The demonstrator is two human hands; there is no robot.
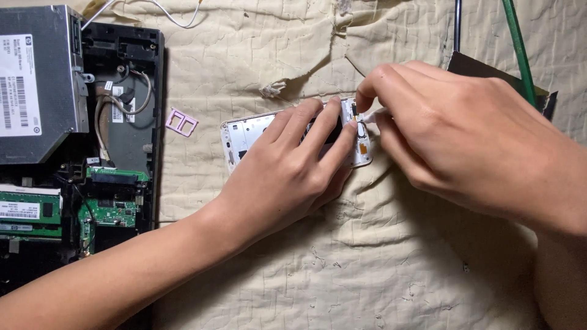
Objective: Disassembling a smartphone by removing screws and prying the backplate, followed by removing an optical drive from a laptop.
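White phone frame (244,131), opened, on a cream quilted cloth (367,263), both hands at work.

Head view: left hand (293,165) lies flat across the frame's middle, fingers spread and pressing it down. Right hand (452,140) pinches thumb and forefinger together at the frame's right end; whatever sits between the fingertips is too small to tell. Just left of the frame lies a pink card tray (181,122). Farther left sits a dismantled laptop (116,153) with a grey disc drive (36,85) and green circuit boards (110,211).
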